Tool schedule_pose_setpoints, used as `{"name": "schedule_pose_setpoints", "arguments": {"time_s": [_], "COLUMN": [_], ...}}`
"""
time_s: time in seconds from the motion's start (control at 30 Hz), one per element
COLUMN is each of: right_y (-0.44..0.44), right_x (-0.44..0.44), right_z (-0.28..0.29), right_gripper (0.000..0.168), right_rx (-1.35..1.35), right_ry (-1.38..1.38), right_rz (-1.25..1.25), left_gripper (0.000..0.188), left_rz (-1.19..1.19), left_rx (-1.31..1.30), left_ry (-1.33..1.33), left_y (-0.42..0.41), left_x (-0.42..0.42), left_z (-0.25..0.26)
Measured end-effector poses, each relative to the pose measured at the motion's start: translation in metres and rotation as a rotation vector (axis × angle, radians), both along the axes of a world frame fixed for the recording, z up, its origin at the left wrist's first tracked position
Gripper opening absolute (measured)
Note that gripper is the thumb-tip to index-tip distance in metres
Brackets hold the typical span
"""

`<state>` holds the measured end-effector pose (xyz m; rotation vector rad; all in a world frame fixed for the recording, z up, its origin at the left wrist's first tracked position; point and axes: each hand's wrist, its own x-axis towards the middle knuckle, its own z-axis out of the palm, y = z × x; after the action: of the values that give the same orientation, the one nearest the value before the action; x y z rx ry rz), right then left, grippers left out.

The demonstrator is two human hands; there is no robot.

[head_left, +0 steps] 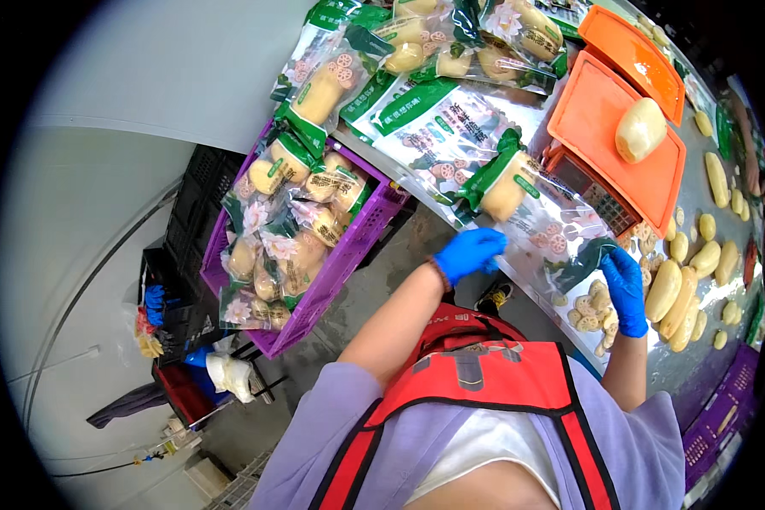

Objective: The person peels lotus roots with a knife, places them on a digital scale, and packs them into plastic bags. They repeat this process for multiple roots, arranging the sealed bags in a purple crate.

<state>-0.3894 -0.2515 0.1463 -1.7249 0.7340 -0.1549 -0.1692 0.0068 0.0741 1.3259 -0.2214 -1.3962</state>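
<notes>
A clear printed bag [558,220] lies at the metal table's near edge with a pale lotus root section [507,191] inside. Its green end [580,264] is pinched by my right hand [626,290], in a blue glove. My left hand [468,255], also blue-gloved, is beside the bag's near side with fingers bent. Whether those fingertips grip the film cannot be made out. Flat printed bags [443,127] lie stacked just beyond the filled one. Lotus root slices and small pieces [591,309] rest between the bag and my right wrist.
At left, a purple crate [350,255] holds several filled bags [280,236]. More filled bags [421,44] pile up at the back. One peeled root [641,131] sits on an orange lid [593,108]. Loose roots [682,299] lie at right. A person's hand [762,188] shows at the far right.
</notes>
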Motion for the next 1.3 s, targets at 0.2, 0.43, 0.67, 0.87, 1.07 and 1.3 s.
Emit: {"name": "schedule_pose_setpoints", "arguments": {"time_s": [0.2,0.43,0.67,0.87,1.07,1.3], "right_y": [0.011,0.100,0.144,0.158,0.164,0.165], "right_x": [0.023,0.119,0.158,0.181,0.199,0.193], "right_z": [0.034,0.046,0.032,0.026,0.015,0.010], "right_gripper": [0.013,0.016,0.022,0.024,0.028,0.029], "right_rx": [-0.177,-0.001,-0.029,-0.054,-0.061,-0.119], "right_ry": [-0.277,-0.227,-0.202,-0.169,-0.235,-0.172], "right_rz": [-0.391,-0.090,0.197,0.291,0.307,0.355], "left_gripper": [0.015,0.020,0.037,0.040,0.029,0.013], "left_rz": [1.004,0.766,0.686,0.798,0.255,0.856], "left_rx": [0.097,0.497,0.799,0.697,0.969,0.311], "left_ry": [-0.413,-0.490,-0.978,-0.770,-0.865,-0.297], "left_y": [0.148,0.239,0.290,0.237,0.234,0.239], "left_x": [0.120,0.236,0.215,0.203,0.228,0.221], "left_z": [-0.015,-0.042,-0.043,-0.054,-0.058,-0.051]}}
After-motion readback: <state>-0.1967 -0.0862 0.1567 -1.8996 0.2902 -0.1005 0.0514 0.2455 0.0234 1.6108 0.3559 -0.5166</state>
